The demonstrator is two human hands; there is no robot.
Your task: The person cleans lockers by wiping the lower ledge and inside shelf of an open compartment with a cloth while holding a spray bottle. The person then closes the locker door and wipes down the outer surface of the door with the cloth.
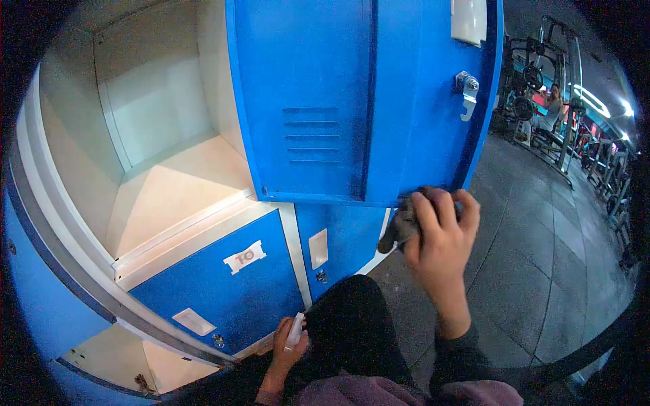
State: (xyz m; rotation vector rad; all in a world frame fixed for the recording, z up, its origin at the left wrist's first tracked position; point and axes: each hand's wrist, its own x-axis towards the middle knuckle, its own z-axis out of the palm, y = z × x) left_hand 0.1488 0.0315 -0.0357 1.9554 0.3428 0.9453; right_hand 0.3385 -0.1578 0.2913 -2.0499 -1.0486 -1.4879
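Observation:
A blue locker door (305, 74) hangs open, its inner side with vent slots and a metal latch (467, 91) facing me. At the door's lower right corner, my right hand (443, 230) is closed round a bunched dark grey cloth (407, 223), which is against the bottom edge. Low down, near my knee, my left hand (288, 348) grips a narrow white plastic object (294, 331); its lower part is hidden by the fingers, so its kind is unclear. Left of the door, the open compartment (183, 169) shows pale inner walls and a cream floor.
Below are shut blue locker doors, one with a paper label (244, 257) and a white handle plate (193, 322). Another compartment (122, 352) stands open at the lower left. Dark floor tiles (521, 250) stretch right towards gym machines (542, 88), where a person (552, 111) sits.

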